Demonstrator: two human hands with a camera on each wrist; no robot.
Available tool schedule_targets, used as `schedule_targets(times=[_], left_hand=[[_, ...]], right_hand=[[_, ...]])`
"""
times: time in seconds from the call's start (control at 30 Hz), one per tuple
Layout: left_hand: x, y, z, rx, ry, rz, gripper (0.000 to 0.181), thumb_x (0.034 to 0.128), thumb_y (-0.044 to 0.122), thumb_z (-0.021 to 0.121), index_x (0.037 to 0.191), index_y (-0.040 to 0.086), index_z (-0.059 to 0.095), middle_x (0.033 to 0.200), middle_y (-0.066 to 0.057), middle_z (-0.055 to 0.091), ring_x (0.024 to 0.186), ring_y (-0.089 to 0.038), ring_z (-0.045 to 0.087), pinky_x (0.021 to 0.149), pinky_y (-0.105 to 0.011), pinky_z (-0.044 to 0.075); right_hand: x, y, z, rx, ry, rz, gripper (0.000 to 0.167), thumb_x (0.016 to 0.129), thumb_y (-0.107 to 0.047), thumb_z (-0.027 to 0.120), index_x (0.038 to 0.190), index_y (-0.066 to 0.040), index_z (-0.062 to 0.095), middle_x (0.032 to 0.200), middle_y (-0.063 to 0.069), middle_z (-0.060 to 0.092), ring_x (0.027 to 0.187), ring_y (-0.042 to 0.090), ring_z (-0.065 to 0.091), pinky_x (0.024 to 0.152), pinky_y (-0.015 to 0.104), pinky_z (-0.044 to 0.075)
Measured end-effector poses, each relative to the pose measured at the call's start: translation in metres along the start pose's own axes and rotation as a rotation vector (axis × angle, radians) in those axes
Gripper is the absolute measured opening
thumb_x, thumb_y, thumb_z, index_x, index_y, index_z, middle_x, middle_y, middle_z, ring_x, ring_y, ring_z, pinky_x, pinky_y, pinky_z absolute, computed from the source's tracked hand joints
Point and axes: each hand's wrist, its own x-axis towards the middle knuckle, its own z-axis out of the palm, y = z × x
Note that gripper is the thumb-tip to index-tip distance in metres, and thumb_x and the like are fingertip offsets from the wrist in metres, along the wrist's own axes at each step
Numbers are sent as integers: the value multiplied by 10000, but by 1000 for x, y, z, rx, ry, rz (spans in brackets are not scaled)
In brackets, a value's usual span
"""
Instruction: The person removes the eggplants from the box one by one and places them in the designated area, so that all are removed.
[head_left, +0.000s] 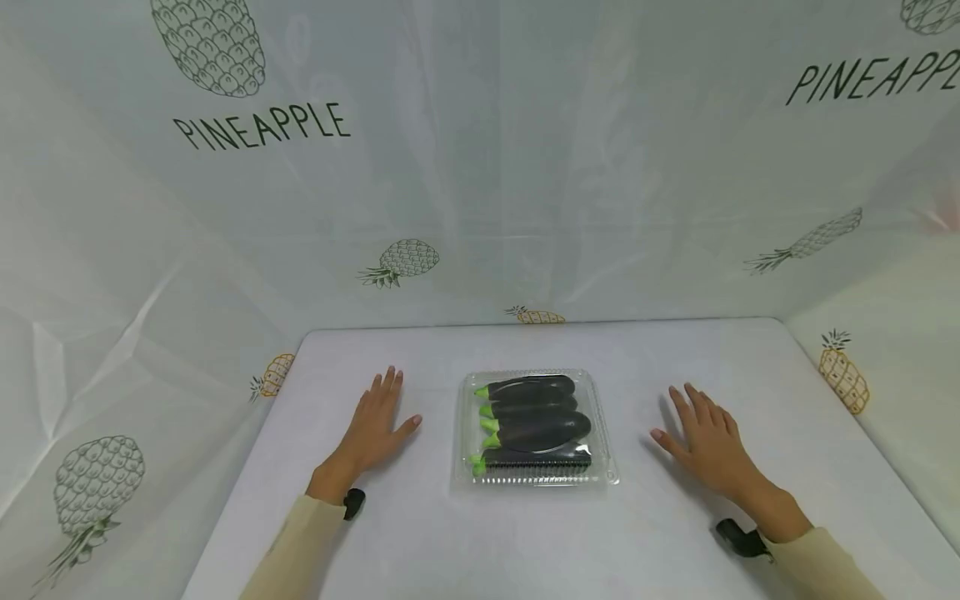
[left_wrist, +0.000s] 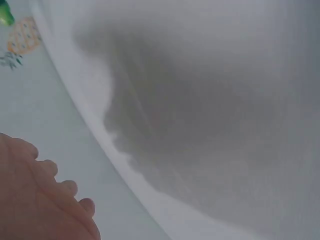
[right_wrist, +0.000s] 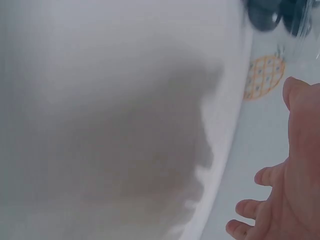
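From my head view, my left hand [head_left: 378, 429] and right hand [head_left: 708, 450] are well apart, fingers straight and thumbs spread inward. Between them, touching neither, the clear plastic box [head_left: 467, 417] of dark eggplants [head_left: 543, 427] sits on the white desk [head_left: 450, 550]. A pineapple-printed cloth [head_left: 555, 167] stands behind the desk.

My left wrist view shows part of that hand at the lower left; the blurred green bit [left_wrist: 6, 15] in the upper corner is probably an eggplant stem.

My right wrist view shows that hand's parted fingers below rounded eggplant ends and clear plastic.
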Motion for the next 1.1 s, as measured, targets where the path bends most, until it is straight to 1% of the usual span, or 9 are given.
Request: schedule_targets(times=[0.17,0.27,0.47,0.6,0.7,0.8,0.9,1.0,1.1], left_hand=[[-12,18,4,-86,0,59,893,1040,404,613,1658,-52,157,1743,-233,116,1592,-503,107,1276,-687,119],[-18,27,6,-143,-5,94,900,1037,408,621,1662,-44,155,1741,-232,133,1585,-510,135,1257,-714,146],[-29,43,9,-209,-40,139,939,1021,419,650,1670,-27,139,1736,-229,160,1577,-496,194,1242,-720,199],[-35,52,11,-242,-91,127,970,1005,413,681,1685,16,115,1746,-195,161,1589,-456,201,1256,-691,206],[-40,62,13,-265,-118,121,1002,984,422,706,1692,38,109,1748,-181,169,1591,-442,207,1253,-689,222],[-44,70,15,-277,-125,130,1046,953,450,735,1691,38,118,1743,-174,195,1582,-432,239,1237,-686,267],[-47,78,20,-286,-130,123,1088,919,462,774,1693,50,129,1745,-146,207,1580,-405,257,1235,-668,288],[-49,84,24,-283,-133,105,1110,900,455,804,1698,71,134,1751,-125,201,1584,-387,256,1238,-665,286],[-51,89,28,-273,-121,93,1109,895,429,818,1698,77,139,1752,-130,195,1588,-387,250,1238,-670,283]], right_hand=[[-5,-23,0,28,26,-33,843,1011,-430,692,1585,72,332,1597,366,300,1423,603,299,1091,773,263],[-7,-34,1,43,33,-46,840,1015,-423,687,1598,61,323,1600,352,314,1425,589,309,1098,758,262],[-12,-54,-1,94,53,-83,821,1021,-388,688,1612,43,316,1593,324,361,1412,563,341,1095,739,266],[-16,-67,-1,132,49,-108,835,1006,-363,715,1626,17,305,1601,303,382,1422,548,349,1104,740,267],[-21,-77,0,165,33,-115,894,974,-378,757,1641,-12,288,1617,278,384,1436,529,349,1116,727,266],[-26,-87,4,201,26,-110,977,920,-413,813,1650,-39,283,1620,247,402,1441,498,363,1131,688,269],[-30,-95,9,228,32,-107,1041,870,-422,861,1651,-48,283,1606,233,431,1431,474,393,1127,642,285],[-33,-101,15,237,50,-113,1078,836,-410,892,1644,-31,286,1589,246,452,1406,475,432,1109,628,314],[-33,-105,21,237,70,-123,1090,811,-380,914,1626,4,300,1575,259,469,1377,492,475,1094,650,358]])
